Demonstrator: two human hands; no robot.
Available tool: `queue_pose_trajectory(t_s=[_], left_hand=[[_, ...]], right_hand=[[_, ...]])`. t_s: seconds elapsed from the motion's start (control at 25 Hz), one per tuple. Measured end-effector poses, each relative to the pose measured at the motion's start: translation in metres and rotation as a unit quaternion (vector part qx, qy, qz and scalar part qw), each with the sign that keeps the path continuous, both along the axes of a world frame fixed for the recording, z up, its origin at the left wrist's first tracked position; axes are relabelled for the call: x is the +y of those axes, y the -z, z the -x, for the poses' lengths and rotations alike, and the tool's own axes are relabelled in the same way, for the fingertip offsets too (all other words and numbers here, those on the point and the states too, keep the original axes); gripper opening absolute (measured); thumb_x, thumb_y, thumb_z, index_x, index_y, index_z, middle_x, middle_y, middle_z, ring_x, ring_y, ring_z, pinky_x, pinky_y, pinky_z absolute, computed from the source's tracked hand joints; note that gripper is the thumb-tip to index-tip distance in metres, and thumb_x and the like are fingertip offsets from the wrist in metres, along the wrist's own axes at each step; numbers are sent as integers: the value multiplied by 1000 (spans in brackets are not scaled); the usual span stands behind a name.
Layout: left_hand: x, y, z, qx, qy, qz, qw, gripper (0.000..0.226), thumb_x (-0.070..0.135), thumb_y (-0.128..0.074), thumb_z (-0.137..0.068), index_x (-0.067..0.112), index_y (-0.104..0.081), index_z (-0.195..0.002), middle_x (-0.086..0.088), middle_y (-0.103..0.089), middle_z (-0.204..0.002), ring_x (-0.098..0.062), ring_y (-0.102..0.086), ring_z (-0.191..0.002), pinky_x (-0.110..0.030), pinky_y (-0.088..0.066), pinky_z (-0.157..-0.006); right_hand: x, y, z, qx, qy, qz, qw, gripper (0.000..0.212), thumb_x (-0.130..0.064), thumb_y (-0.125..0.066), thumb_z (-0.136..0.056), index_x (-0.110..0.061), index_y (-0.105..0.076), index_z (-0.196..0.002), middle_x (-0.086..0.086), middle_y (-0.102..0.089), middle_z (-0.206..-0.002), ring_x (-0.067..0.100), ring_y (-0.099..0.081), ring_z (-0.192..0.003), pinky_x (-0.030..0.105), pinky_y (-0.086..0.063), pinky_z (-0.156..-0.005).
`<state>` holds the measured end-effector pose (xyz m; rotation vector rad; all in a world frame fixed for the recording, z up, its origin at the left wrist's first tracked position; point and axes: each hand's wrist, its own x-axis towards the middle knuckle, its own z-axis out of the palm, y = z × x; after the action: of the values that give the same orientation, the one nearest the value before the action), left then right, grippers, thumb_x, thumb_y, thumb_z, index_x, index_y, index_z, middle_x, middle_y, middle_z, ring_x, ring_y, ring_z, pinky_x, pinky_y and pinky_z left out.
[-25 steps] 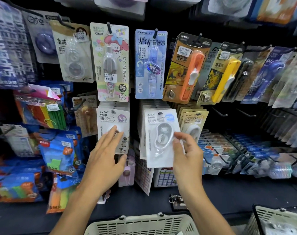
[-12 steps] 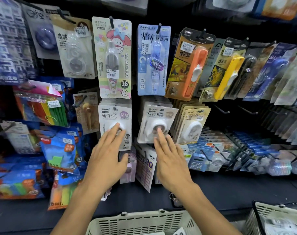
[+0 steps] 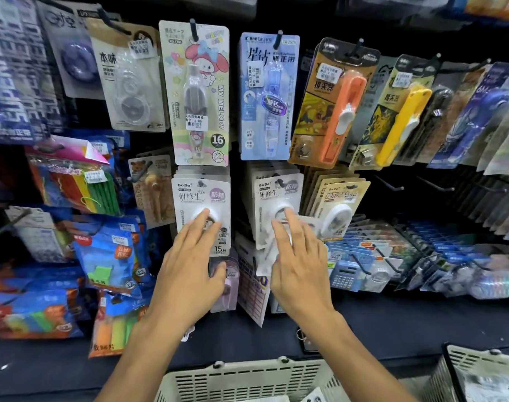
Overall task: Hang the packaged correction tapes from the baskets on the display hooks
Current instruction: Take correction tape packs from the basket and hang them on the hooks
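Note:
Two stacks of white packaged correction tapes hang on display hooks in the middle row. My left hand [image 3: 191, 265] lies with straight fingers pressed on the front pack of the left stack [image 3: 202, 198]. My right hand [image 3: 298, 262] presses flat, fingers spread, on the front pack of the middle stack [image 3: 276, 195]. Neither hand holds anything. A beige stack of correction tapes [image 3: 339, 201] hangs just right of my right hand. Below, a cream basket [image 3: 247, 378] sits at the bottom centre, and a second basket [image 3: 479, 369] at the bottom right holds packages.
The upper row carries larger hanging packs: a My Melody tape [image 3: 199, 94], a blue tape [image 3: 269, 97], orange and yellow clip dispensers [image 3: 343, 105]. Coloured index tabs and blue bags crowd the left. Bare hooks [image 3: 392, 184] stick out at mid right above a dark shelf ledge [image 3: 392, 323].
My right hand let go of the white pack it held by the edge; that pack now hangs on the middle stack under its flat fingers. My left hand stayed on the left stack.

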<state>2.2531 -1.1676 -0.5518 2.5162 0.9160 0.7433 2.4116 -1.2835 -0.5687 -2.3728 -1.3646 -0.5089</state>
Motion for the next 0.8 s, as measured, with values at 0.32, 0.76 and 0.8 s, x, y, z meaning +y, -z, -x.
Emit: queue_pose_trajectory(t_s=[0.32,0.76,0.8], left_hand=[[-6,17,-3,-5,10,-15,1000,75,27,-62,-96,30,-24,-161,16,0,-171,-10,-4,-157,-39,-21,-122],[-85,203,-21,249,70,153,954,72,31,-56,-99,26,-21,-162,2,-21,-170,-17,-19,-156,-35,-20,-125],[-83,216,-24,262,65,149,951,73,32,-55,-99,26,-19,-162,1,-19,-171,-18,-18,-156,-35,-18,-126]], right_hand=[[-20,28,-23,154,-46,-1,987,45,-24,-42,-105,-18,-43,-150,-2,-26,-165,19,-27,-149,34,-25,-119],[-124,201,-53,335,154,104,924,31,-17,-59,-96,-18,-62,-127,7,-71,-116,27,-65,-108,35,-52,-90],[-113,207,-63,316,144,119,930,31,-18,-60,-95,-18,-62,-126,7,-71,-115,28,-65,-107,36,-52,-89]])
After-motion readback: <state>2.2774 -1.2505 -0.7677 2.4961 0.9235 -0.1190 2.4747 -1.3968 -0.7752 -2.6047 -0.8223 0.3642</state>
